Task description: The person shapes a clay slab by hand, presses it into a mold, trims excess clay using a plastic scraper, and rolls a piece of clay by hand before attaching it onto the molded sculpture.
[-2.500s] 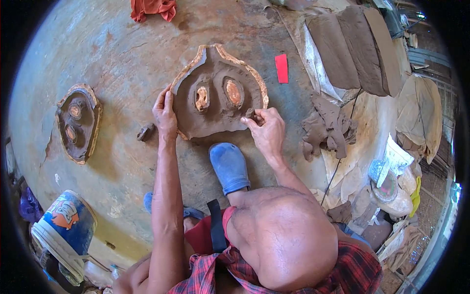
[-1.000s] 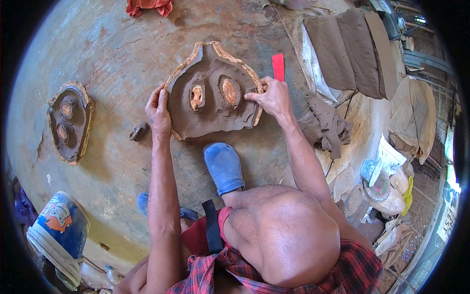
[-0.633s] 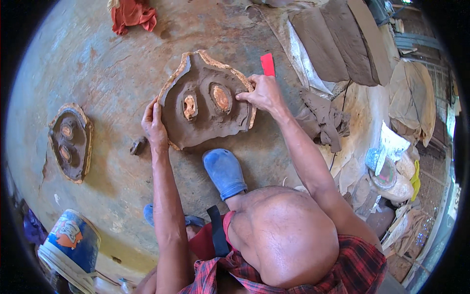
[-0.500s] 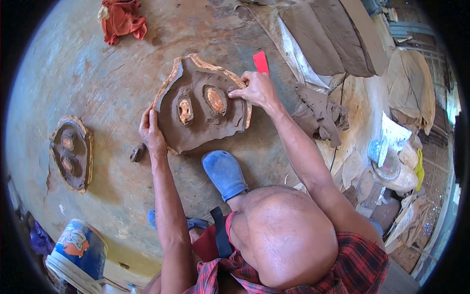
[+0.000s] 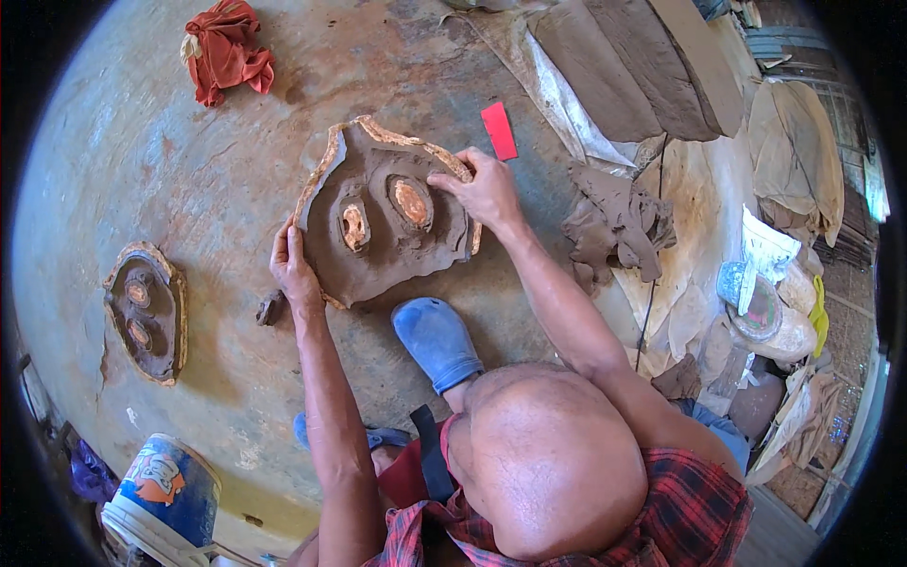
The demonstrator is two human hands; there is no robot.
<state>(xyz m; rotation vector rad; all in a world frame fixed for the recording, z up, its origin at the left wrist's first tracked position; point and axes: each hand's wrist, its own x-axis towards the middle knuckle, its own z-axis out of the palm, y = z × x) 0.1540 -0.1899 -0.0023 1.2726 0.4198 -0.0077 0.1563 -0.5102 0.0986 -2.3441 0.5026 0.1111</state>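
Observation:
Between my hands is a plaster-like mold (image 5: 316, 184) with a rough orange-brown edge, lined with dark grey clay (image 5: 387, 266). Two raised oval parts with orange tops stand up inside it. My left hand (image 5: 297, 267) grips its left rim, thumb on the inner side and fingers behind. At the upper right rim my right hand (image 5: 484, 192) has hold too, its thumb over the clay lining. A small dark clay lump (image 5: 270, 308) lies on the floor beside my left hand. Beyond my right hand is a flat red scraper-like piece (image 5: 499, 130).
A similar, smaller clay-lined mold (image 5: 146, 312) rests at the left. Large grey clay slabs (image 5: 628, 71) lie at the upper right, with torn clay scraps (image 5: 619, 225) below. A red cloth (image 5: 227, 52) is at the far left, a blue-and-white bucket (image 5: 165, 491) at lower left, my blue clog (image 5: 436, 342) near the mold.
My right hand has shifted slightly left and down along the rim, its thumb moving upward over the clay. Both hands still hold the mold. The whole view has shifted a little.

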